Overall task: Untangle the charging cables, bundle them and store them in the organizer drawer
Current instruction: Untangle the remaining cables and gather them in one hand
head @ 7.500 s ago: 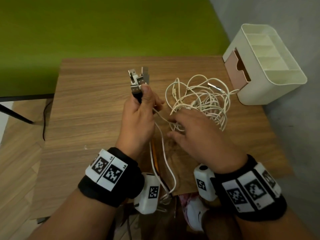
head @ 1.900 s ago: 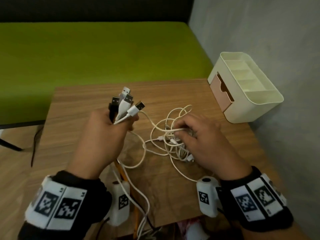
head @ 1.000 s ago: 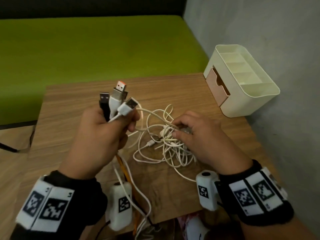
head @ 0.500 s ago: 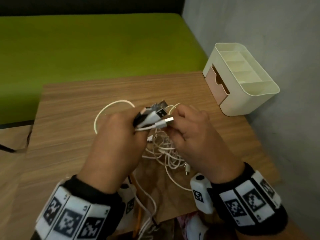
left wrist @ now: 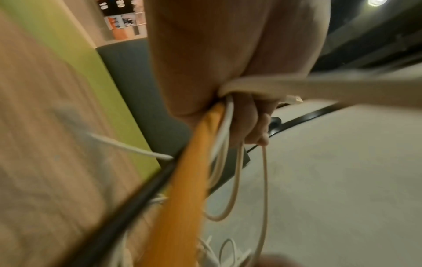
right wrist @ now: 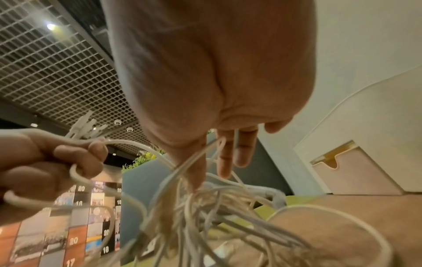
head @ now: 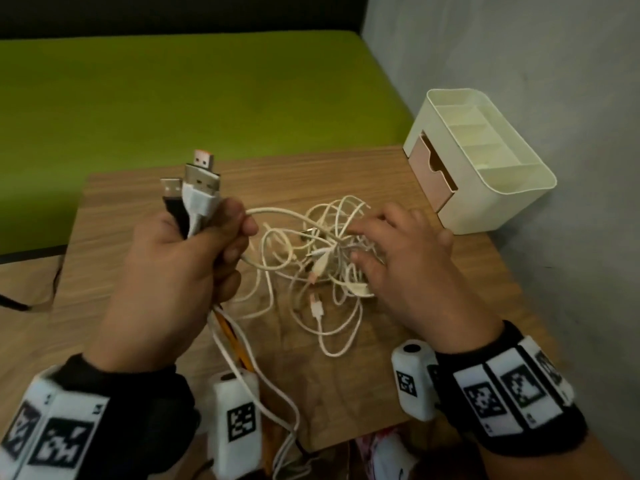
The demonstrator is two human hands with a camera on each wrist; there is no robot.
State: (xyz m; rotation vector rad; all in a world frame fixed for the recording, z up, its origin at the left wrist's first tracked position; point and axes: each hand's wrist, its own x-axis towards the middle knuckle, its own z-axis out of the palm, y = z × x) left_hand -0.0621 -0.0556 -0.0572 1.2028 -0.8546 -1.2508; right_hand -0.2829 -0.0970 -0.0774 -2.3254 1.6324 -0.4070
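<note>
Hands apart again: left hand [head: 180, 258] fisted round plugs [head: 194, 192], right hand [head: 398, 258] seemingly splayed over tangle [head: 311, 258].

We appear to be in a public lounge or office: a grid ceiling [right wrist: 45, 59] with lights, a green bench [head: 173, 88], and a small wooden table [head: 346, 174].

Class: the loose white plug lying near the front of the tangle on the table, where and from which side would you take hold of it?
Probably pinch the loose white plug by its stiff body from above: it lies flat, apart from the knot, its cord looping free behind.
</note>
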